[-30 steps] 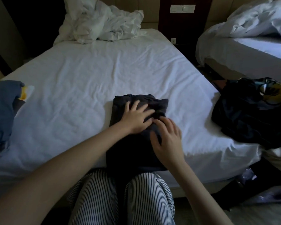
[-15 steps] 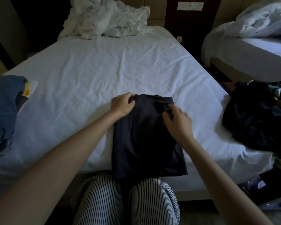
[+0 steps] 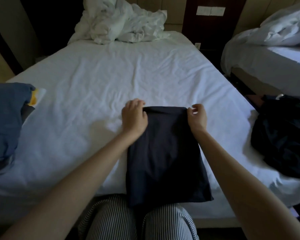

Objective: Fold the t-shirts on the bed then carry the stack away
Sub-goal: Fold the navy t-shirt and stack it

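Bed (image 3: 128, 75), white-sheeted and creased, fills most of the view, and a second bed (image 3: 270, 56) stands apart from it beyond its right edge. Crumpled white bedding (image 3: 121, 23) is heaped at the head end. A heap of dark clothes (image 3: 284, 141) lies loose over the bed's right edge near the foot corner. A blue stack (image 3: 5, 122) of folded cloth sits at the left edge with something yellow (image 3: 33, 99) poking out beside it (what it is cannot be told). The dark t-shirt (image 3: 164, 153) lies folded into a long rectangle at the middle of the foot edge, its near end hanging past that edge above the person's striped trouser knees (image 3: 111, 220). The left hand (image 3: 134, 118) is on the shirt's far left corner, its fingers curled over the fold and gripping the cloth. The right hand (image 3: 197, 116) is at the far right corner, with thumb and fingers bent in and pinching the edge there. Both forearms reach in from the foot of the bed, one along each side of the shirt.
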Demonstrator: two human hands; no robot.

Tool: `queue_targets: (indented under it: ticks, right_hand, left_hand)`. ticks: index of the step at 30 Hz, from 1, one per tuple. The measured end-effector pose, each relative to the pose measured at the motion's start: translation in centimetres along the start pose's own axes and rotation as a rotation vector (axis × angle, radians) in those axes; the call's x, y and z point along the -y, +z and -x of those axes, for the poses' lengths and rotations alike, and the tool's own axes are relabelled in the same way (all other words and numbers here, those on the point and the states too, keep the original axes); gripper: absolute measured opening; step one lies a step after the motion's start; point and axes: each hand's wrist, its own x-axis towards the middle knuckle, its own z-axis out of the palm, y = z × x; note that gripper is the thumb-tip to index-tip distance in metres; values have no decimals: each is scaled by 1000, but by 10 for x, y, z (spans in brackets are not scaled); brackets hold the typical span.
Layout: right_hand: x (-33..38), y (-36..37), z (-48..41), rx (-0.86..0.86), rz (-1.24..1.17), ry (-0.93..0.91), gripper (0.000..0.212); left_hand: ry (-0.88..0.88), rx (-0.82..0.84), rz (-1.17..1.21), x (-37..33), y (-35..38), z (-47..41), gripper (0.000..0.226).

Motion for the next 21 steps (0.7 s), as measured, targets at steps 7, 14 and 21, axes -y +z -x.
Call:
queue_targets:
  ticks: [7,14,21]
  right_hand:
    - [-6,-12,91,252,553,-567,53]
    - [-23,-33,103,207,548,-219,53]
    - [7,-38,117,208,352,141,52]
  left_hand:
    - [127,354,-158,-25,8,74,58]
    - [-412,234,-36,-13,-9,87,53]
    - [-674,226,421,-13,-44,88,55]
